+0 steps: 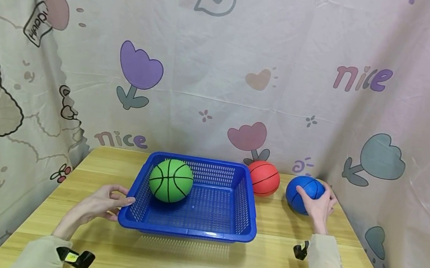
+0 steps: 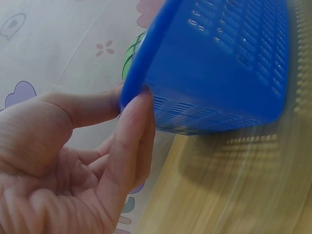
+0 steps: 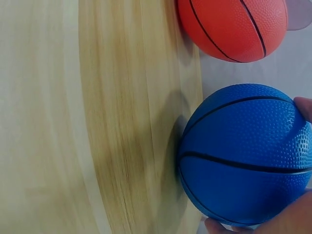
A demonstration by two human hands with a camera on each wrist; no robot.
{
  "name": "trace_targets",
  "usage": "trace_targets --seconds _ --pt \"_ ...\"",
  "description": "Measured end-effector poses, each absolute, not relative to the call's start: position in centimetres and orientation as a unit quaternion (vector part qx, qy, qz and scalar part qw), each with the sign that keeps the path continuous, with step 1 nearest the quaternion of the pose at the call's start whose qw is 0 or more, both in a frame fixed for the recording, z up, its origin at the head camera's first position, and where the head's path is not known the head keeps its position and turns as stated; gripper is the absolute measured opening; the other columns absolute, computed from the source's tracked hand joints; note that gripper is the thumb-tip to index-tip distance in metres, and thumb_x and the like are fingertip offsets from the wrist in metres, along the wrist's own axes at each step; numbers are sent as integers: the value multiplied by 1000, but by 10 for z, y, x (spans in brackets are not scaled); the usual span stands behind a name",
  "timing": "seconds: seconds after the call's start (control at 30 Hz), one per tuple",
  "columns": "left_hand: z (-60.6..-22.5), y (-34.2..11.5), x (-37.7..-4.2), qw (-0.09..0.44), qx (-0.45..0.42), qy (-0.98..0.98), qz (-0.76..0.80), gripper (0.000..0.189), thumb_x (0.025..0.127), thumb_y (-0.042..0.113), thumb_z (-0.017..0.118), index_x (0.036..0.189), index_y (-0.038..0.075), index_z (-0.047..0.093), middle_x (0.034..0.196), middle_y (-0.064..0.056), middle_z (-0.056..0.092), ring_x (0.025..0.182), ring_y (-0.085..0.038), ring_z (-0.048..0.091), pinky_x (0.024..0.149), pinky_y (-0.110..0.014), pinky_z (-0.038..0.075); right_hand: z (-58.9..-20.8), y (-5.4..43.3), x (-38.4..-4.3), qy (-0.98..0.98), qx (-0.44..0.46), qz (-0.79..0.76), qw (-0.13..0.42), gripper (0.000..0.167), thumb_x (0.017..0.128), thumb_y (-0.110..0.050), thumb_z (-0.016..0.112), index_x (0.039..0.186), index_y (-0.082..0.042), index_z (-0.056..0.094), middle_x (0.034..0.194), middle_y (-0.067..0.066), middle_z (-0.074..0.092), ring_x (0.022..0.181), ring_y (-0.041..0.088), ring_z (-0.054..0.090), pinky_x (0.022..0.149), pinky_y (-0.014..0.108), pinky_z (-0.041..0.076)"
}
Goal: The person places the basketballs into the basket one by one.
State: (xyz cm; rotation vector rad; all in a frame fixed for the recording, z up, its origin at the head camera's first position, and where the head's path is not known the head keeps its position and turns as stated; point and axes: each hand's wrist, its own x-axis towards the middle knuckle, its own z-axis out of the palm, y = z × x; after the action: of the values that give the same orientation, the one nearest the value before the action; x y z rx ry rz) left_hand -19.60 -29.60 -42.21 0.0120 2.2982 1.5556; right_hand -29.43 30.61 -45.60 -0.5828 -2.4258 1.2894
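Observation:
A blue plastic basket (image 1: 192, 232) with perforated sides stands on the wooden table, and a green basketball (image 1: 171, 180) lies inside at its left. My left hand (image 1: 103, 203) pinches the basket's left rim between thumb and fingers; the rim (image 2: 141, 63) shows up close in the left wrist view. On the right, my right hand (image 1: 319, 205) grips a small blue basketball (image 3: 243, 151), thumb on one side and fingers on the other. Whether that ball touches the tabletop, I cannot tell. A red basketball (image 1: 263, 179) sits just outside the basket's back right corner, left of the blue one.
The wooden table (image 1: 272, 264) reaches back to a printed curtain (image 1: 207, 62), which also hangs along both sides. Both wrists carry small black cameras, one on the left wrist (image 1: 75, 258) and one on the right (image 1: 300, 250).

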Motion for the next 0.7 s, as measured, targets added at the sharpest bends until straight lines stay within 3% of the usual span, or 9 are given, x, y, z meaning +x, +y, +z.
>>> trace_targets --seconds 0.7 --pt "-422 -296 -196 183 -1 818 545 63 99 31 65 136 -9 35 94 -5 70 75 -16 67 63 -29 61 -452 305 -290 -830 -223 470 200 97 86 -58 69 159 -17 20 158 27 15 142 52 20 107 80 29"
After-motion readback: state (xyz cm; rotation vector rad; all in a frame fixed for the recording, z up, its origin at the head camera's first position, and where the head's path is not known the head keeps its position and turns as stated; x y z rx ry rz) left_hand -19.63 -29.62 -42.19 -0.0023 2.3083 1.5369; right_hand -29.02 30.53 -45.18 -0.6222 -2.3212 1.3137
